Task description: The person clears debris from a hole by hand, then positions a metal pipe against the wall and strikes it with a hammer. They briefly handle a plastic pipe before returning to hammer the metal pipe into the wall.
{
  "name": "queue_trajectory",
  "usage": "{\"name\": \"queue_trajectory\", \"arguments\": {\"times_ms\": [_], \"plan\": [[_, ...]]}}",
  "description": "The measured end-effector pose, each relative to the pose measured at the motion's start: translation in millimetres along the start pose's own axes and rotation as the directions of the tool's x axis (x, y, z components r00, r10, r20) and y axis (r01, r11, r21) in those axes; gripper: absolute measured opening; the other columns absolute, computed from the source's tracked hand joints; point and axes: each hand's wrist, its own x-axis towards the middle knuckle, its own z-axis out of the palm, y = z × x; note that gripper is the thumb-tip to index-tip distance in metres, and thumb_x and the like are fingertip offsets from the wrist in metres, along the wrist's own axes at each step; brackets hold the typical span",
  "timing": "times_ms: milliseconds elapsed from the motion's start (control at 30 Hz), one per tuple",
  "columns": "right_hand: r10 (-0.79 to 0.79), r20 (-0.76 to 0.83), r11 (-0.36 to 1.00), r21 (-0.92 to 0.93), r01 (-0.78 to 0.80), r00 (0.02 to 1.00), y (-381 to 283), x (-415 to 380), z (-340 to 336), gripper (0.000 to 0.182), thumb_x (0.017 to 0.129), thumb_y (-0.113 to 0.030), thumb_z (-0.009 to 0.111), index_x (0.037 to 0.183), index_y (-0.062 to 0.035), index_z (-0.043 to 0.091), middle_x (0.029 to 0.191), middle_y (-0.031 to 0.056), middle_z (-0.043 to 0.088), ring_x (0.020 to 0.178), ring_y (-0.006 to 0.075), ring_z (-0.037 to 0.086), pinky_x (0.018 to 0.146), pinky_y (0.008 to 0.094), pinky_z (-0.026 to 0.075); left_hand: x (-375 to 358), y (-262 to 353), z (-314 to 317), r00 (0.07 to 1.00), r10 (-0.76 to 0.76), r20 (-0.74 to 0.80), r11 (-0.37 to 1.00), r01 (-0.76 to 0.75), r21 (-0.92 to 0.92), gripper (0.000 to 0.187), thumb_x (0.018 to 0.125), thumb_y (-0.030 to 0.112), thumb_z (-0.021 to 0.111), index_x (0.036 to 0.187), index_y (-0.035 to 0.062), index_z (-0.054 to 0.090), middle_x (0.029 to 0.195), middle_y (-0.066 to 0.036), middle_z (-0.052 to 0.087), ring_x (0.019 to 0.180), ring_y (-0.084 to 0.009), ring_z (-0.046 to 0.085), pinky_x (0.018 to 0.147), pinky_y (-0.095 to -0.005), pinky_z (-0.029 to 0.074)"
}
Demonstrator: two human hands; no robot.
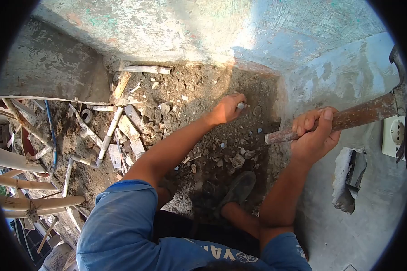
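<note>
My left hand (227,109) is closed in a fist over the rubble floor, near the wall's foot. From the fist pokes the round grey end of a metal chisel (241,105); the rest is hidden by my fingers. At the right, my right hand (315,135) wraps round the wooden handle of a hammer (366,112). It is raised in front of the grey wall, with the dark metal head at the right edge, partly cut off. Broken soil and stones (237,159) lie below my hands, beside my shoe (238,187).
Painted walls (190,31) meet in a corner ahead. The right wall has a white socket (394,135) and a broken-out hole (349,180). Pipes (109,135), wood pieces (129,128) and bamboo poles (45,203) clutter the left. A grey slab (54,67) leans at upper left.
</note>
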Motion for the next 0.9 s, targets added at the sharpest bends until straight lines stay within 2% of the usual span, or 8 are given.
{"name": "queue_trajectory", "arguments": {"times_ms": [100,200,367,400,467,533,733,900], "plan": [[0.018,0.002,0.999,-0.041,-0.018,1.0,1.8,-1.8,-5.6,0.018,0.094,-0.019,0.051,0.082,-0.0056,0.046,0.057,0.0016,0.044,0.042,0.0086,0.039,0.039,0.0248,0.036,-11.4,27.9,6.5,0.959,-0.059,0.276,0.991,0.089,-0.099,0.025,0.075,-0.004,0.059,0.099,0.003,0.053,0.097,-0.018,0.061,0.094,-0.0359,0.06,0.083,-0.0451,0.048],[0.007,0.008,0.998,-0.063,-0.006,1.0,-0.3,0.3,-5.9,0.019,0.095,-0.021,0.052,0.084,-0.0071,0.047,0.057,0.0021,0.044,0.041,0.0098,0.039,0.04,0.0258,0.036,-8.1,31.7,9.1,0.989,0.087,0.118,0.975,-0.109,0.195,0.029,0.076,-0.004,0.058,0.103,0.0036,0.052,0.105,-0.017,0.06,0.098,-0.035,0.059,0.085,-0.0445,0.047],[-0.021,-0.002,0.999,-0.026,0.021,1.0,-3.6,0.1,-2.5,0.017,0.093,-0.015,0.051,0.082,-0.0036,0.046,0.056,0.0015,0.045,0.043,0.0081,0.04,0.038,0.0242,0.037,18.4,-14.1,-5.1,0.978,-0.066,-0.198,0.978,0.103,0.182,0.023,0.078,0.0,0.059,0.1,0.0017,0.054,0.105,-0.019,0.061,0.094,-0.0381,0.061,0.082,-0.0433,0.049],[-0.017,0.001,1.0,-0.024,0.017,1.0,-2.4,-0.7,-2.8,0.017,0.093,-0.015,0.051,0.082,-0.0036,0.046,0.056,0.0015,0.045,0.043,0.0081,0.04,0.038,0.0244,0.037,16.0,-18.5,-6.4,0.952,-0.232,-0.197,0.97,0.241,0.023,0.021,0.079,-0.001,0.059,0.099,0.0016,0.055,0.1,-0.018,0.062,0.092,-0.0378,0.061,0.078,-0.0422,0.049],[-0.02,0.007,1.0,-0.023,0.02,1.0,-1.6,0.3,-4.0,0.017,0.093,-0.015,0.051,0.082,-0.0035,0.046,0.056,0.0015,0.045,0.043,0.0082,0.04,0.038,0.0245,0.037,8.2,-12.2,-1.7,0.964,-0.146,-0.22,0.989,0.145,-0.024,0.015,0.081,0.001,0.06,0.095,0.0008,0.056,0.095,-0.02,0.063,0.088,-0.0378,0.063,0.074,-0.0425,0.049],[0.006,0.007,1.0,-0.019,-0.006,1.0,0.1,-0.2,-4.6,0.017,0.093,-0.015,0.051,0.082,-0.0036,0.046,0.056,0.0016,0.045,0.043,0.0085,0.04,0.038,0.0247,0.037,-4.2,10.3,1.5,0.975,-0.191,0.11,0.975,0.202,-0.092,0.019,0.079,-0.001,0.059,0.098,0.0023,0.055,0.096,-0.02,0.062,0.09,-0.0375,0.062,0.076,-0.0435,0.049],[-0.005,0.01,0.999,-0.039,0.006,1.0,-3.1,0.8,-7.2,0.017,0.094,-0.018,0.051,0.089,-0.0027,0.047,0.056,0.002,0.045,0.042,0.0087,0.04,0.038,0.0248,0.037,-12.5,36.9,14.7,0.999,0.039,0.009,0.97,-0.04,0.241,0.034,0.076,-0.005,0.055,0.11,0.0007,0.05,0.106,-0.02,0.059,0.095,-0.0393,0.06,0.079,-0.045,0.05],[-0.076,0.08,0.997,0.032,0.073,0.994,2.9,-0.1,-6.8,0.022,0.097,-0.026,0.049,0.101,-0.005,0.049,0.058,0.0026,0.045,0.041,0.0096,0.039,0.04,0.0256,0.036,18.7,8.5,-9.0,0.988,-0.13,-0.083,0.937,0.15,0.315,0.034,0.078,-0.007,0.05,0.111,-0.0015,0.048,0.109,-0.023,0.056,0.098,-0.0417,0.058,0.084,-0.0479,0.048]]}}
